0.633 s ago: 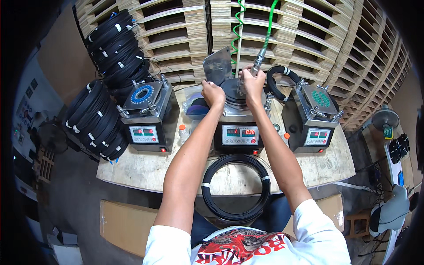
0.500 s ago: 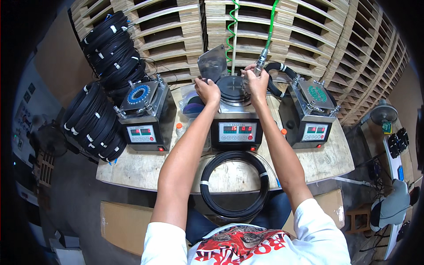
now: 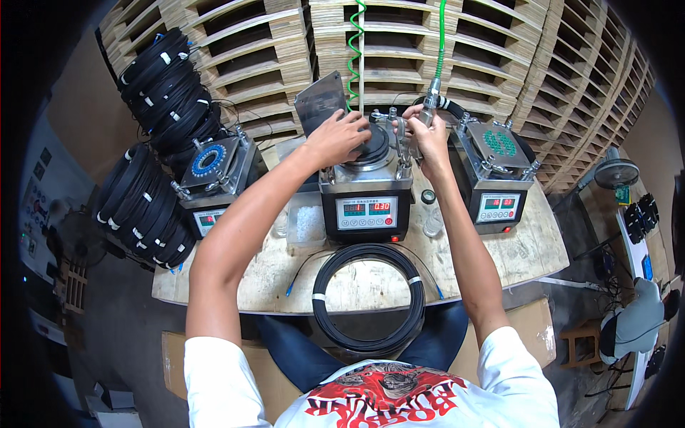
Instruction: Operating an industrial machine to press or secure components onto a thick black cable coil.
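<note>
My left hand lies on the black round disc on top of the middle grey machine, its fingers curled over the disc's edge. My right hand grips a metal air nozzle that hangs from a green hose, at the right side of the same disc. A hinged metal plate stands open behind my left hand. A coil of black cable lies on the wooden table in front of the machine.
A similar machine with a blue ring fixture stands at the left, and one with a green fixture at the right. Bundled black cable coils hang at the left. Wooden pallets are stacked behind. A fan stands at the right.
Both hands stay on top of the middle machine; the right hand has shifted slightly to the right with the nozzle. The view has moved a little.
</note>
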The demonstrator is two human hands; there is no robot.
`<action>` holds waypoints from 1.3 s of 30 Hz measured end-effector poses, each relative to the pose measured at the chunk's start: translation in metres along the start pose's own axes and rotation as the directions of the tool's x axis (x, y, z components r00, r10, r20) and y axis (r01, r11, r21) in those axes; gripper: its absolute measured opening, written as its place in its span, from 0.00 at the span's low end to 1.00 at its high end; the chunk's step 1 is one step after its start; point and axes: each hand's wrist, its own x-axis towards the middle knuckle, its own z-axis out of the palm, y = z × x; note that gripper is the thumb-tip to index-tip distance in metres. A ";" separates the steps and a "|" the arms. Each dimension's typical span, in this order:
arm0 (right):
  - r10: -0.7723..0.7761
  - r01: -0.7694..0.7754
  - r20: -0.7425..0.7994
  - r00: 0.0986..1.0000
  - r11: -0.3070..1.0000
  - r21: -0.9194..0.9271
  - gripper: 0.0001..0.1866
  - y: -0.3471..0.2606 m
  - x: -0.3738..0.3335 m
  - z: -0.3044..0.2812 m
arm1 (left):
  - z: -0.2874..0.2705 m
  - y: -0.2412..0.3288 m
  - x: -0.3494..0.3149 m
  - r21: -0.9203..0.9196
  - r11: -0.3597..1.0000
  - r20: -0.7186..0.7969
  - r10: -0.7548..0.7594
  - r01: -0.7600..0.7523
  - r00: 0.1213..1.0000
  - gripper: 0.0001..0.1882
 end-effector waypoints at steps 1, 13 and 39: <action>0.007 -0.007 0.006 1.000 1.000 -0.017 0.04 -0.002 -0.001 -0.002 | -0.002 -0.002 0.003 0.010 0.999 0.075 0.048 -0.049 0.996 0.24; 0.033 -0.033 0.016 0.999 0.999 -0.004 0.05 -0.002 -0.004 -0.007 | 0.006 0.004 0.006 0.205 0.919 0.086 0.325 -0.336 0.942 0.18; -0.154 0.165 -0.077 0.985 0.973 0.162 0.02 0.010 0.017 0.041 | 0.002 0.018 -0.001 -0.547 0.696 -0.239 -0.662 0.466 0.710 0.24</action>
